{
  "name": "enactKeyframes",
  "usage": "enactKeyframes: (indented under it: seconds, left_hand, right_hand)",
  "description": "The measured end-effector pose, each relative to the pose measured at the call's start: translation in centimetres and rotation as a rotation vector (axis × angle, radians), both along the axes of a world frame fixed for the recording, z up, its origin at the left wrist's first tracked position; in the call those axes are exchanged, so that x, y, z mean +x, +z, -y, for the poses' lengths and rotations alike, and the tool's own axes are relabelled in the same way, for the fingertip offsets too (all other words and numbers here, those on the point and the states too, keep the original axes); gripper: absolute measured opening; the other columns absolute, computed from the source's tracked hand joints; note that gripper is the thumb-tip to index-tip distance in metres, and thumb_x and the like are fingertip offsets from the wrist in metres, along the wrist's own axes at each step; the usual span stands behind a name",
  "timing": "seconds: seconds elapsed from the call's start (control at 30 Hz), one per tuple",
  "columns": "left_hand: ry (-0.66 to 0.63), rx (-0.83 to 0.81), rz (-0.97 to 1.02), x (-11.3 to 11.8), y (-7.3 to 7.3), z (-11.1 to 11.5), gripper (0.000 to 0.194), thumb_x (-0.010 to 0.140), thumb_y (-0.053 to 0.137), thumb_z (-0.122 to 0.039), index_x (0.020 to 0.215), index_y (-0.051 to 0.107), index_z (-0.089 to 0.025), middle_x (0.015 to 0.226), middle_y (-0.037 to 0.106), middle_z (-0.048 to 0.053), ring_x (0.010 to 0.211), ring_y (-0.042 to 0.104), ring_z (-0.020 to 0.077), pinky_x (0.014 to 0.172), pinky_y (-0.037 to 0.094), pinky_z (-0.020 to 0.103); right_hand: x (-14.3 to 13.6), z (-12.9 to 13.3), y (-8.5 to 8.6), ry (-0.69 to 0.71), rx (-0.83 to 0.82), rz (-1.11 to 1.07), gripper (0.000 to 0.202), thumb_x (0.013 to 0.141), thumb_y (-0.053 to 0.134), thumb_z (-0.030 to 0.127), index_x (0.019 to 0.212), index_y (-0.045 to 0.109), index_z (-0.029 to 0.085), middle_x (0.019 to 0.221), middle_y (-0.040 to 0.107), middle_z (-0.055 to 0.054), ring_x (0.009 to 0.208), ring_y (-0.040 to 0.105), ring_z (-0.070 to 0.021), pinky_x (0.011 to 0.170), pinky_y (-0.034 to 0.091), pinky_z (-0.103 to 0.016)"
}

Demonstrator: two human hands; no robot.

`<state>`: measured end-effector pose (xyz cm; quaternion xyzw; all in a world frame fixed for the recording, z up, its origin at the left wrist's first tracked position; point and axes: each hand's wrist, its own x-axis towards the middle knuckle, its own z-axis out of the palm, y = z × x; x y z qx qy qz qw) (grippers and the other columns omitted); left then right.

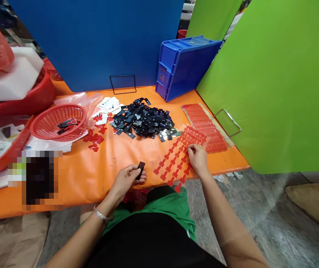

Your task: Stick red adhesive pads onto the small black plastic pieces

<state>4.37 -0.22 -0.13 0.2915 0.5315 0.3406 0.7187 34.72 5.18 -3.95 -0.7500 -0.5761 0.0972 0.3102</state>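
Observation:
My left hand (127, 178) is closed around a small flat black rectangular piece (140, 170), held tilted just above the front part of the table. Thumb and fingertips of my right hand (197, 157) are pinched together over the right side of a clear sheet (176, 158) covered with rows of red T-shaped stickers; what they grip is hidden. The sheet's near corner hangs past the table edge. Beyond it lies a large heap of black pieces (145, 119) like the one in my left hand, some shiny.
Loose red cut-outs (94, 139) and white papers (109, 105) lie left of the heap. A red basket (59, 111) holds some black pieces. Another red sticker sheet (204, 128) is at right. A blue crate (187, 65) stands between blue (100, 37) and green panels (276, 85).

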Motion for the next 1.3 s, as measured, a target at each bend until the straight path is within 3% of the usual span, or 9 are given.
enactKeyframes:
  seconds: [0.13,0.4,0.6,0.7,0.87,1.07,1.2,1.3]
  left_hand:
    - [-0.013,0.002,0.008,0.1,-0.4,-0.1,0.038,0.067,0.075,-0.038,0.087,0.061,-0.010,0.082,0.070,0.010,0.068,0.067,0.0142,0.071,0.055,0.028]
    - [-0.006,-0.001,0.021,0.1,-1.0,-0.1,0.039,0.068,0.075,-0.038,0.090,0.060,-0.009,0.082,0.070,0.010,0.068,0.067,0.0136,0.071,0.055,0.026]
    - [0.003,0.000,0.042,0.0,-1.2,0.1,0.037,0.069,0.074,-0.038,0.089,0.060,-0.010,0.083,0.070,0.010,0.069,0.067,0.0139,0.071,0.056,0.026]
    - [0.000,-0.005,0.052,-0.1,-1.3,0.1,0.036,0.070,0.074,-0.037,0.089,0.060,-0.010,0.083,0.070,0.010,0.069,0.067,0.0134,0.071,0.056,0.026]
    - [0.007,-0.011,0.071,-0.2,-1.3,0.0,0.034,0.070,0.074,-0.035,0.089,0.060,-0.010,0.083,0.070,0.009,0.069,0.067,0.0133,0.071,0.056,0.025]
    - [0.021,-0.014,0.072,-0.2,-1.2,0.0,0.032,0.072,0.073,-0.033,0.089,0.059,-0.010,0.085,0.070,0.010,0.070,0.068,0.0143,0.071,0.056,0.025]
    - [0.023,-0.023,0.074,-0.2,-1.0,0.0,0.029,0.073,0.072,-0.030,0.089,0.059,-0.009,0.083,0.070,0.010,0.070,0.068,0.0143,0.071,0.056,0.025]
    - [0.029,-0.026,0.077,-0.2,-1.0,0.0,0.026,0.075,0.070,-0.027,0.090,0.058,-0.008,0.083,0.070,0.010,0.070,0.068,0.0143,0.070,0.056,0.025]
  right_hand:
    - [-0.1,-1.3,0.1,-0.012,-0.078,0.102,0.017,0.073,0.046,0.019,0.070,0.063,0.016,0.076,0.064,-0.011,0.075,0.057,-0.0222,0.072,0.042,-0.033]
    - [0.6,-2.5,1.1,0.006,-0.287,0.056,0.012,0.067,0.051,0.014,0.060,0.060,0.017,0.057,0.059,-0.005,0.057,0.053,-0.0184,0.058,0.039,-0.029]
    - [-1.1,-0.5,-0.6,-0.030,-0.036,0.163,0.023,0.079,0.044,0.019,0.085,0.065,0.013,0.090,0.058,-0.014,0.077,0.053,-0.0228,0.076,0.042,-0.037]
    - [-1.7,0.1,-1.2,-0.041,0.043,0.139,0.022,0.080,0.041,0.018,0.077,0.063,0.015,0.084,0.055,-0.012,0.077,0.050,-0.0229,0.077,0.042,-0.038]
    - [-1.6,-0.2,-1.1,-0.049,0.123,0.112,0.008,0.071,0.046,0.013,0.072,0.051,0.019,0.078,0.049,-0.007,0.076,0.047,-0.0227,0.075,0.041,-0.037]
    - [-2.1,0.2,-0.9,0.032,0.125,0.140,0.014,0.068,0.047,0.013,0.067,0.038,0.023,0.073,0.043,-0.003,0.074,0.043,-0.0217,0.071,0.039,-0.036]
    - [-2.1,1.0,-0.5,0.101,0.147,0.051,0.011,0.072,0.049,0.018,0.070,0.039,0.023,0.074,0.045,-0.002,0.073,0.045,-0.0198,0.070,0.039,-0.034]
    - [-1.3,1.3,-0.2,0.108,0.148,-0.136,0.009,0.075,0.052,0.024,0.072,0.044,0.022,0.075,0.050,0.000,0.069,0.048,-0.0167,0.068,0.041,-0.031]
